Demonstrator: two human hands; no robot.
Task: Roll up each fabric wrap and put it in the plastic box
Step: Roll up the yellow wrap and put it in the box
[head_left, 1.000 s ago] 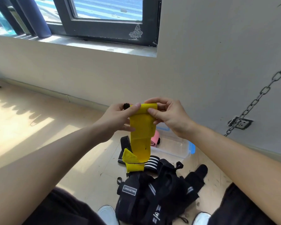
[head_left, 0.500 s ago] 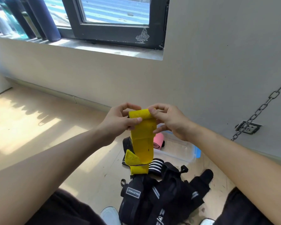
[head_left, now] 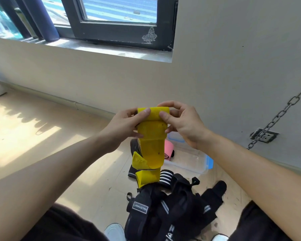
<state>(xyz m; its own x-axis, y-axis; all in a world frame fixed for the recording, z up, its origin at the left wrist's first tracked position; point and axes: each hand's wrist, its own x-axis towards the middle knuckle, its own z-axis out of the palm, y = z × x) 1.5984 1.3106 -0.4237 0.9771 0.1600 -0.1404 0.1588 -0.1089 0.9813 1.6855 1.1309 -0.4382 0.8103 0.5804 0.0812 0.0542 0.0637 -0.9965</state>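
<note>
A yellow fabric wrap [head_left: 152, 136] hangs in front of me, its top end turned into a small roll. My left hand [head_left: 127, 126] pinches the roll's left side and my right hand [head_left: 182, 122] pinches its right side. The loose tail dangles down to a folded end near the floor. Behind it stands the clear plastic box [head_left: 189, 160] with blue clips, holding a pink rolled wrap [head_left: 169, 150]. A heap of black wraps [head_left: 169, 206] with white stripes lies on the floor between my knees.
The wall with a window sill rises just behind the box. A metal chain [head_left: 278, 115] hangs at the right near a wall socket [head_left: 263, 135]. Another black wrap [head_left: 134, 146] lies left of the box. My white shoes [head_left: 114, 232] show at the bottom edge.
The rolled top of the yellow wrap has grown thicker as both hands turned it. The hanging tail has become shorter.
</note>
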